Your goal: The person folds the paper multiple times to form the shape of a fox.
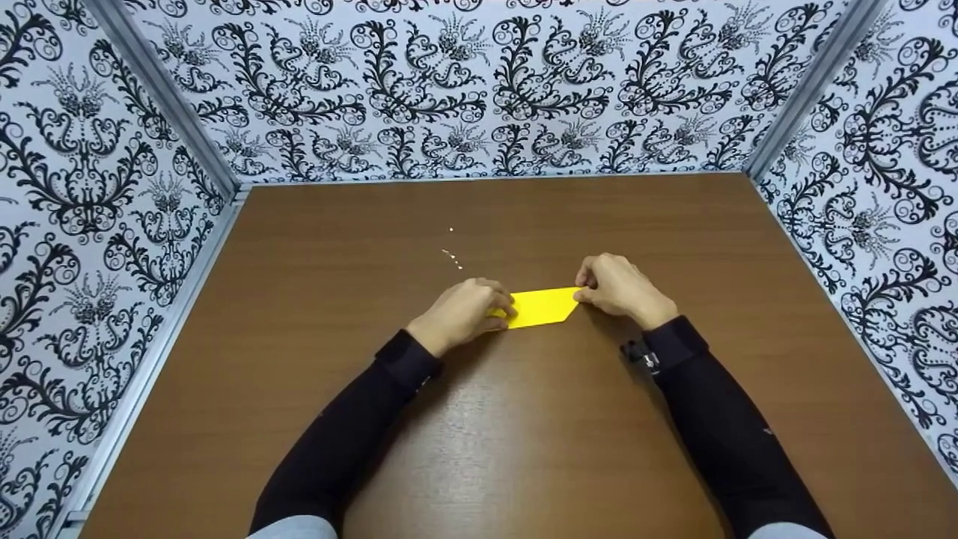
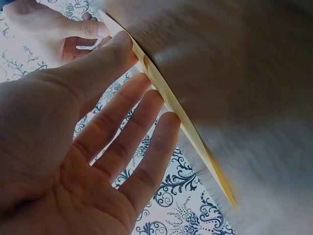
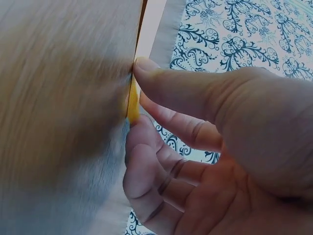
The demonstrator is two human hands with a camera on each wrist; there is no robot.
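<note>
A folded strip of yellow paper (image 1: pixel 545 306) lies on the brown table, its right end cut off at a slant. My left hand (image 1: pixel 462 314) rests on the left end, covering it. In the left wrist view the fingertips (image 2: pixel 168 121) press the paper's surface, fingers mostly straight, with the thumb touching it farther along. At the upper right corner, my right hand (image 1: pixel 621 288) pinches the paper between thumb and forefinger. The right wrist view shows the thumb at the yellow edge (image 3: pixel 133 105), the other fingers curled below.
Small white specks (image 1: pixel 453 259) lie on the table (image 1: pixel 524 419) beyond the left hand. Walls with a black scroll pattern (image 1: pixel 449 90) enclose the back and sides, with metal rails (image 1: pixel 812 90) at the corners. A small dark device (image 1: pixel 641 356) sits at the right wrist.
</note>
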